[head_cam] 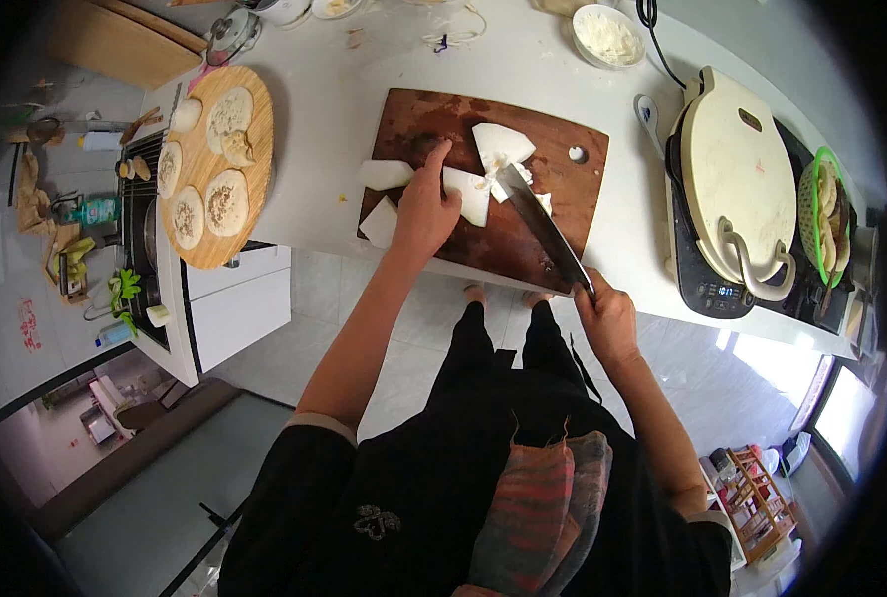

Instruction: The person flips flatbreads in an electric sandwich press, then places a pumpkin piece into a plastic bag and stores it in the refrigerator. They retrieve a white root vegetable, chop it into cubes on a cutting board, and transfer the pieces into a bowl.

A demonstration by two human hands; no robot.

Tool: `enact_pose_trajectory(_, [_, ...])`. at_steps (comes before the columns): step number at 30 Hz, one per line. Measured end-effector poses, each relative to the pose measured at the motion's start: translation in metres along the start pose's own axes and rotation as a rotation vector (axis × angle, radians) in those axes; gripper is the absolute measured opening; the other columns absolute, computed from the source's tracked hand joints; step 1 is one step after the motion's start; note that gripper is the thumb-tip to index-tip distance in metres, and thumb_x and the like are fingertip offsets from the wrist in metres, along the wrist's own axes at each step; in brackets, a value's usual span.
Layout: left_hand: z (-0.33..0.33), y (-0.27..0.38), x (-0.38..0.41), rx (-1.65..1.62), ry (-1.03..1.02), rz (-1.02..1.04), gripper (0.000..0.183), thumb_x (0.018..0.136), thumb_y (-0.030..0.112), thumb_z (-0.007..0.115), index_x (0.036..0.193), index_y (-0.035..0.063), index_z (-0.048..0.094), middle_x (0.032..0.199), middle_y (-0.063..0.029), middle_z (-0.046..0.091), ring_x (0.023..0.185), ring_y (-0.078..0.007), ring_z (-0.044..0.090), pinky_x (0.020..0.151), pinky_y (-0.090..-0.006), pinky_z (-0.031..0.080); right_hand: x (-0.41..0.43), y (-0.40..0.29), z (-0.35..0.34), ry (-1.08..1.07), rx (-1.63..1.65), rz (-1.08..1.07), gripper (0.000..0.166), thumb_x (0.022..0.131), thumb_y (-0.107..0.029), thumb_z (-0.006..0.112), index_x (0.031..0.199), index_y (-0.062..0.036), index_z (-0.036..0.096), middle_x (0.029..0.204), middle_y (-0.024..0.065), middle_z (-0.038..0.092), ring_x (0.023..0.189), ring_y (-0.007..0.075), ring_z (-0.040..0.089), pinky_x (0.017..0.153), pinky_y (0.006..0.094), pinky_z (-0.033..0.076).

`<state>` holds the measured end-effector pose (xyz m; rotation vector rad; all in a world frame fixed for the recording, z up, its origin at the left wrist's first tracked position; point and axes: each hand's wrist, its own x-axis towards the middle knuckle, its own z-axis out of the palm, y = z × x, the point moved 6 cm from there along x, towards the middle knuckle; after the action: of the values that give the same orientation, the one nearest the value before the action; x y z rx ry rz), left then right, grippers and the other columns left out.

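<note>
A dark wooden cutting board (488, 257) with a round hole near its right end lies on the counter before me. White pieces of a vegetable, perhaps cabbage, rest on it, one piece (503, 143) towards its far edge and another (386, 174) at its left. My right hand (609, 317) grips the handle of a kitchen knife (544, 227), whose blade slants up to the left, its tip among small white scraps. My left hand (430, 201) is beside a central white piece (469, 195), thumb at its edge and forefinger stretched out over the board; whether it grips the piece is unclear.
At the left, a round wooden board (203, 175) holds several flat dough rounds. An electric griddle with a cream lid (742, 179) stands at the right, beside a green basket (803, 216) of flatbreads. A bowl of white powder (607, 37) and a spoon (646, 112) are at the far right.
</note>
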<state>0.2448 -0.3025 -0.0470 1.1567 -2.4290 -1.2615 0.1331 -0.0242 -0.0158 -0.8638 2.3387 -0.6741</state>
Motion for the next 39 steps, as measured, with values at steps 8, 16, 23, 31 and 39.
enact_pose_trajectory(8, [0.007, -0.008, -0.026, -0.103, 0.005, 0.009, 0.065, 0.081, 0.014, 0.077, 0.137, 0.0009, 0.046, 0.11, -0.0126, 0.056, 0.088, -0.0167, 0.057, 0.077, -0.0299, 0.052, -0.005, -0.027, -0.022, 0.032, -0.063, -0.145, 0.027, 0.091, -0.011, 0.063, 0.117, -0.0093, 0.066, 0.074, 0.0191, 0.068, 0.067, 0.0371, 0.067, 0.065, 0.0444, 0.054])
enact_pose_trajectory(16, [0.011, -0.012, -0.025, -0.151, 0.026, -0.01, 0.07, 0.08, 0.011, 0.079, 0.139, 0.001, 0.044, 0.106, -0.0114, 0.054, 0.083, -0.0157, 0.056, 0.076, -0.0291, 0.052, 0.006, -0.046, -0.028, 0.041, -0.187, -0.289, 0.03, 0.089, -0.011, 0.064, 0.119, -0.0117, 0.066, 0.072, 0.0169, 0.068, 0.062, 0.0341, 0.066, 0.062, 0.0437, 0.054])
enact_pose_trajectory(23, [0.011, -0.011, -0.028, -0.178, 0.061, -0.007, 0.07, 0.079, 0.009, 0.079, 0.139, 0.0, 0.043, 0.111, -0.0141, 0.054, 0.085, -0.018, 0.057, 0.077, -0.0304, 0.054, 0.016, -0.055, -0.035, -0.034, -0.304, -0.287, 0.028, 0.089, -0.014, 0.064, 0.117, -0.0124, 0.065, 0.069, 0.0167, 0.067, 0.062, 0.0342, 0.066, 0.062, 0.0444, 0.054])
enact_pose_trajectory(31, [0.013, -0.012, -0.03, -0.182, 0.076, 0.012, 0.071, 0.08, 0.009, 0.078, 0.14, -0.0003, 0.042, 0.116, -0.0167, 0.05, 0.095, -0.021, 0.058, 0.076, -0.0302, 0.055, 0.032, -0.049, 0.006, -0.09, -0.344, -0.157, 0.023, 0.093, -0.017, 0.058, 0.115, -0.0129, 0.062, 0.07, 0.0171, 0.067, 0.065, 0.0379, 0.067, 0.065, 0.048, 0.054])
enact_pose_trajectory(39, [0.021, 0.024, -0.037, -0.033, 0.094, -0.045, 0.095, 0.067, 0.021, 0.085, 0.145, 0.0053, 0.033, 0.132, -0.0246, 0.038, 0.116, -0.0435, 0.052, 0.099, -0.0463, 0.047, 0.038, -0.037, 0.036, -0.073, -0.224, -0.082, 0.025, 0.093, -0.019, 0.057, 0.117, -0.0108, 0.061, 0.076, 0.0187, 0.069, 0.072, 0.0384, 0.068, 0.069, 0.0492, 0.055])
